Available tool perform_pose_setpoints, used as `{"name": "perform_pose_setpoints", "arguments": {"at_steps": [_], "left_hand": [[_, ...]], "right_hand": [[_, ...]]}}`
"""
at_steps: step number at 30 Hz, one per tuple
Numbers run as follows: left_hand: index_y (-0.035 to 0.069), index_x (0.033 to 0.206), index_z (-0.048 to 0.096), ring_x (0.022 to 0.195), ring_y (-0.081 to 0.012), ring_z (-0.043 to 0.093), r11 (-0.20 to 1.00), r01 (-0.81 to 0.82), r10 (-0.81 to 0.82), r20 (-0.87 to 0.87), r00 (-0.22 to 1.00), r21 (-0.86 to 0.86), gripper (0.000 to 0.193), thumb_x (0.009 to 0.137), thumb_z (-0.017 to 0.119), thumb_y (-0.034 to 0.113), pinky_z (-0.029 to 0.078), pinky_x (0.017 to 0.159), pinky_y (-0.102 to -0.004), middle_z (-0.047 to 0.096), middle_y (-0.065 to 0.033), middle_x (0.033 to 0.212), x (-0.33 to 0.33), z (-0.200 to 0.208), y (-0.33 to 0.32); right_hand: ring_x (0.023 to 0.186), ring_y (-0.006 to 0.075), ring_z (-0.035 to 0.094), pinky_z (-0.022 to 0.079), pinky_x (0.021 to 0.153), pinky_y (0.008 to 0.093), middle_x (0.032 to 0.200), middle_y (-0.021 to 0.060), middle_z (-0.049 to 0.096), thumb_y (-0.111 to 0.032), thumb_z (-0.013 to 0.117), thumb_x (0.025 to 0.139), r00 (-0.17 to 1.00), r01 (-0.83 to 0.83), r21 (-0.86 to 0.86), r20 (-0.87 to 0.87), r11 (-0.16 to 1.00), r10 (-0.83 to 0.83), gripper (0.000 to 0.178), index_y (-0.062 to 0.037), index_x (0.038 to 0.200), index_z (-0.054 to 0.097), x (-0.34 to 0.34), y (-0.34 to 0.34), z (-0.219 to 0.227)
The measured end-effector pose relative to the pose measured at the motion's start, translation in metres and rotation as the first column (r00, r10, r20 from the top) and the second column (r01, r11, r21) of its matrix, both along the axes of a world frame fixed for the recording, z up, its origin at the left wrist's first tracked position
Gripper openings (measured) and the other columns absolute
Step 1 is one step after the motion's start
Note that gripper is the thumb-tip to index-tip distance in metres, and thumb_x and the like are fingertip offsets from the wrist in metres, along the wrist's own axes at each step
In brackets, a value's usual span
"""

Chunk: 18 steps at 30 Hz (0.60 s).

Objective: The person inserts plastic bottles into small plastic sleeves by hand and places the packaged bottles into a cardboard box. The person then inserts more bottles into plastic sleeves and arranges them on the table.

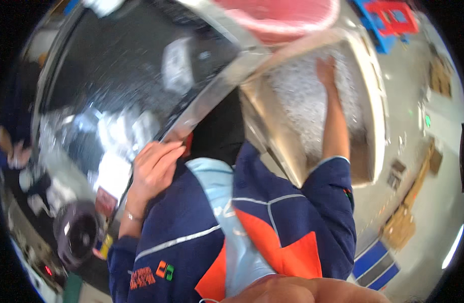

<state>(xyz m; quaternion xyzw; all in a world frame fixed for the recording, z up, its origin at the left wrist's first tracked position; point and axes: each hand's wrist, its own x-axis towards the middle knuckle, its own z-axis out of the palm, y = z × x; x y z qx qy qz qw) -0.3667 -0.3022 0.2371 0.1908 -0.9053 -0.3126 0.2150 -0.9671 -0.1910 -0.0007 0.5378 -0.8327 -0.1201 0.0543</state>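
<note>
My left hand (157, 165) is at the near corner of the dark-topped table (106, 60), against its metal edge. Its fingers are stretched side by side, and I see nothing held in them. Something small and red (188, 145) shows just beyond the fingertips. To the right, my right arm reaches down into an open carton (272, 118) full of small clear plastic pieces (302, 96). My right hand (327, 71) is over these pieces near the carton's far side. Its fingers look apart, though blurred, and no object shows in them.
A clear plastic bag (176, 65) lies on the table, with more bright plastic wrapping (123, 126) nearer. Behind the carton stands a pink tub (287, 17); blue and red crates (388, 20) are far right. A dark round container (78, 232) stands at left. Flattened cardboard (401, 227) lies on the floor.
</note>
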Motion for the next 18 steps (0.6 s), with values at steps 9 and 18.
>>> {"name": "perform_pose_setpoints", "arguments": {"at_steps": [9, 18], "left_hand": [[0.001, 0.108, 0.063, 0.095, -0.0319, 0.062, 0.787, -0.575, 0.597, 0.038, 0.802, -0.224, 0.032, 0.077, 0.067, -0.003, 0.051, 0.082, -0.0381, 0.064, -0.0157, 0.106, 0.093, 0.01, 0.006], [0.005, 0.14, 0.04, 0.131, -0.0472, 0.034, 0.629, -0.733, 0.777, 0.195, 0.598, -0.257, 0.065, 0.087, 0.064, 0.035, 0.034, 0.105, -0.0496, 0.034, -0.0355, 0.139, 0.09, -0.047, -0.043]], "right_hand": [[0.087, 0.0281, 0.068, 0.053, 0.079, 0.0336, 0.096, 0.0161, 0.07, -0.018, 0.06, 0.092, 0.774, 0.402, -0.6, 0.627, 0.691, 0.094, 0.021, -0.0035, 0.105, 0.067, 0.237, -0.033, 0.21], [0.079, 0.0337, 0.065, 0.053, 0.066, 0.0436, 0.091, 0.0175, 0.06, -0.03, 0.062, 0.087, 0.815, -0.281, -0.411, 0.374, 0.867, 0.442, 0.04, -0.0146, 0.123, 0.056, 0.409, -0.159, 0.21]]}}
